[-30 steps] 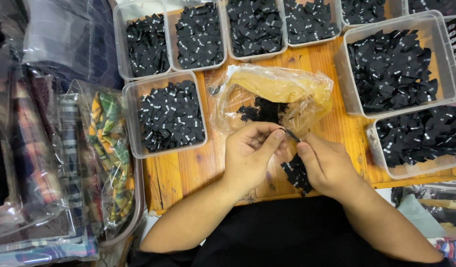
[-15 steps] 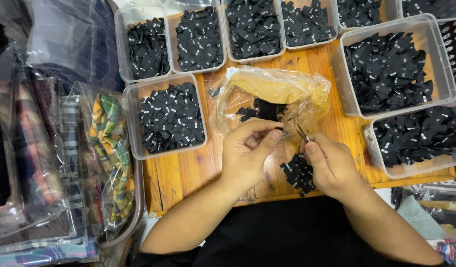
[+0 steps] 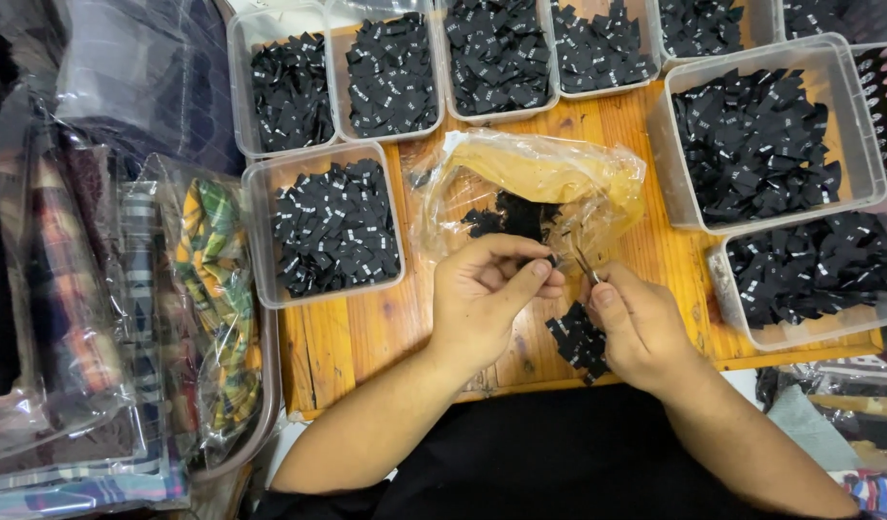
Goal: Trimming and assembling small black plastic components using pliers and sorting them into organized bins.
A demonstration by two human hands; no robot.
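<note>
Over a wooden board [image 3: 366, 332], the right hand [image 3: 641, 327] pinches small metal snips [image 3: 585, 264], blades nearly together, with a bunch of black labels [image 3: 578, 339] tucked under its fingers. The left hand [image 3: 487, 294] closes thumb and fingertips on one tiny black label [image 3: 552, 260]. Beyond lies a clear plastic bag [image 3: 539, 183], then label-filled plastic tubs [image 3: 328, 226].

A pale, slatted wooden board [image 3: 366, 337] fills the middle as the worktop, evenly lit from above. Left of the board lies a heap of clear plastic bags of plaid cloth [image 3: 106, 318]. Right of the board, folded fabric [image 3: 828, 414] shows.
</note>
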